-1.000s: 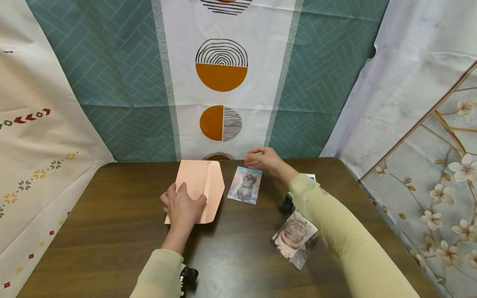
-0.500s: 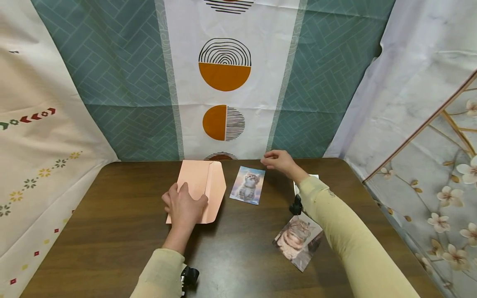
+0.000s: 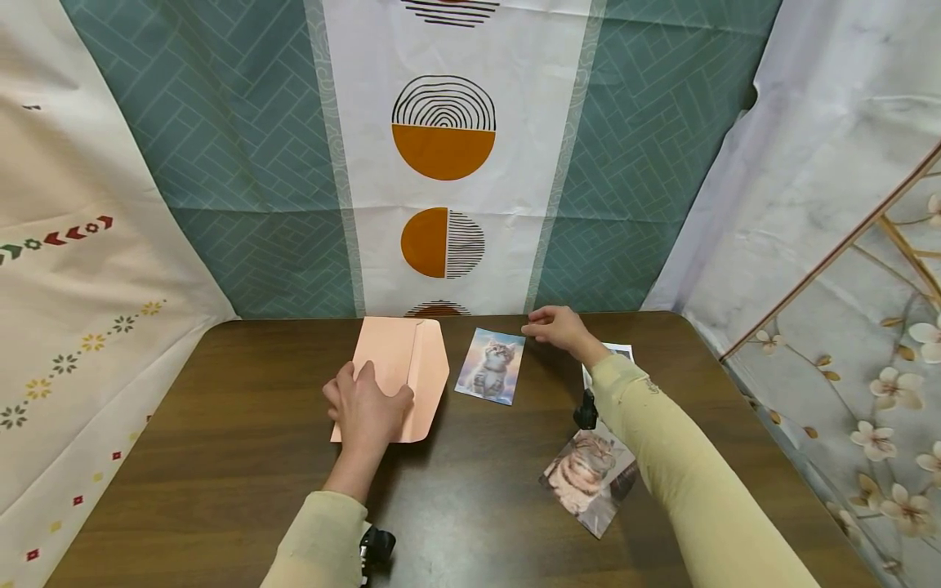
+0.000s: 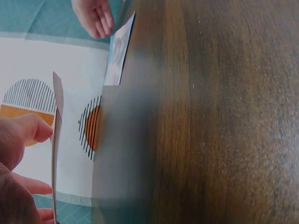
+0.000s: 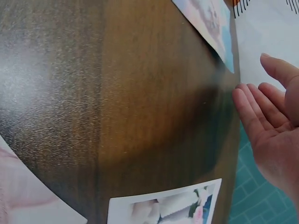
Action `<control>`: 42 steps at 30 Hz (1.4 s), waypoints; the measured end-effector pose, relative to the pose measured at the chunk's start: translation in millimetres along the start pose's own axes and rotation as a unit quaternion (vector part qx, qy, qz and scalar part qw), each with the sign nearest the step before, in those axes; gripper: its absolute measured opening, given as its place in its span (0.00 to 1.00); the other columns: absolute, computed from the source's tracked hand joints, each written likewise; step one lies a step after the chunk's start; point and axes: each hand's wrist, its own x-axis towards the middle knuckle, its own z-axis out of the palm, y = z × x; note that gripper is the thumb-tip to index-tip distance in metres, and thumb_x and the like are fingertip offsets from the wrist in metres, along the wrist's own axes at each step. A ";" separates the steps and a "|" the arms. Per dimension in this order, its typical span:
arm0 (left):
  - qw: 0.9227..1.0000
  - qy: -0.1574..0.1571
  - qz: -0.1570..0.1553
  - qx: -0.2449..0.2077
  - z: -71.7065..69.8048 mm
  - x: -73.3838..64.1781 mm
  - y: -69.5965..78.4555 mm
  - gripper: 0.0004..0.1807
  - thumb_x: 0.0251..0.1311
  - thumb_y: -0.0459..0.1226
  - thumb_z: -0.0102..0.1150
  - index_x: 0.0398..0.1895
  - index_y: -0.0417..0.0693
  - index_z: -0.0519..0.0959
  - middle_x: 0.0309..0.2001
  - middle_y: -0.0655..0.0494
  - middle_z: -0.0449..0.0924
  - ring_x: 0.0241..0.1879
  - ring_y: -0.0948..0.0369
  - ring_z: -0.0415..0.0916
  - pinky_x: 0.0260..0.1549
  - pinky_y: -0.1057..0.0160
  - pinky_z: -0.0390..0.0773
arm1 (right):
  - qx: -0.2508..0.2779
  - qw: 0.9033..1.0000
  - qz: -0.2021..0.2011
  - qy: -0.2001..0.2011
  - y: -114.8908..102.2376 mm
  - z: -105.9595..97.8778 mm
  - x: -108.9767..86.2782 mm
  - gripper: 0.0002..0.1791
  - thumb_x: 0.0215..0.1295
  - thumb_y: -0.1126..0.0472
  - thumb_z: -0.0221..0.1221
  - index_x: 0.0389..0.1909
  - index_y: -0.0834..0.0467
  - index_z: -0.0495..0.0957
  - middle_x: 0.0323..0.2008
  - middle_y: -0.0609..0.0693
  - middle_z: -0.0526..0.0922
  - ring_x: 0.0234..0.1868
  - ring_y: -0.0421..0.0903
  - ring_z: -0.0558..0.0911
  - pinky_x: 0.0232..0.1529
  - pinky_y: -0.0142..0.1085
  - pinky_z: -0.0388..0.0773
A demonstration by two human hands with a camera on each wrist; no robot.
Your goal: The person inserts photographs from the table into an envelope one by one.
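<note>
My left hand [image 3: 367,408] grips a peach envelope [image 3: 390,351] from above, its thumb beside the unfolded flap [image 3: 430,380] on the right. The left wrist view catches the envelope [image 4: 56,154] nearly edge-on, off the table, with the thumb [image 4: 35,128] and fingers touching it. A photo of a grey kitten on a pastel background [image 3: 491,367] lies right of the envelope. My right hand [image 3: 562,329] hovers just past that photo's upper right corner, holding nothing. In the right wrist view the right hand [image 5: 275,116] has its fingers loosely extended.
A photo of a tabby cat [image 3: 581,474] lies at an angle on the brown wooden table [image 3: 220,457]. Another white-bordered photo [image 5: 168,210] lies partly under the right forearm. Patterned curtains [image 3: 250,163] hang behind the table's far edge.
My right hand has moved right, from over the kitten photo's top edge to beyond its corner, and sits a little lower. The left hand stays on the envelope.
</note>
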 end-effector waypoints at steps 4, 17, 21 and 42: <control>1.000 -0.001 -0.001 0.003 0.6 -0.2 -0.7 0.39 0.57 0.43 0.68 0.70 0.31 0.73 0.76 0.28 0.59 0.72 0.29 0.50 0.60 0.25 0.61 | -0.006 1.000 0.003 -0.004 2.5 2.1 -1.1 0.30 0.75 0.58 0.66 0.70 0.69 0.74 0.61 0.66 0.84 0.58 0.62 0.87 0.65 0.51 0.79; 1.000 0.003 0.001 0.004 1.0 -1.8 -0.9 0.38 0.56 0.43 0.68 0.69 0.30 0.74 0.75 0.27 0.60 0.72 0.28 0.51 0.59 0.25 0.62 | -0.009 1.000 0.009 -0.008 6.3 10.3 -1.6 0.27 0.75 0.60 0.66 0.68 0.69 0.75 0.60 0.66 0.84 0.56 0.61 0.87 0.63 0.50 0.81; 1.000 0.004 0.001 0.006 1.7 -1.7 -0.5 0.39 0.56 0.43 0.68 0.69 0.31 0.74 0.75 0.28 0.60 0.72 0.28 0.51 0.60 0.25 0.62 | -0.034 0.999 -0.002 -0.002 7.7 14.2 0.8 0.25 0.74 0.61 0.66 0.66 0.68 0.77 0.58 0.64 0.85 0.53 0.60 0.88 0.58 0.48 0.83; 1.000 0.003 0.005 0.003 2.1 -1.3 1.5 0.39 0.56 0.43 0.69 0.69 0.30 0.74 0.74 0.28 0.61 0.72 0.29 0.52 0.59 0.25 0.62 | -0.051 0.995 -0.066 0.055 9.8 30.8 4.4 0.15 0.72 0.65 0.66 0.55 0.66 0.82 0.48 0.59 0.88 0.49 0.56 0.85 0.50 0.44 0.81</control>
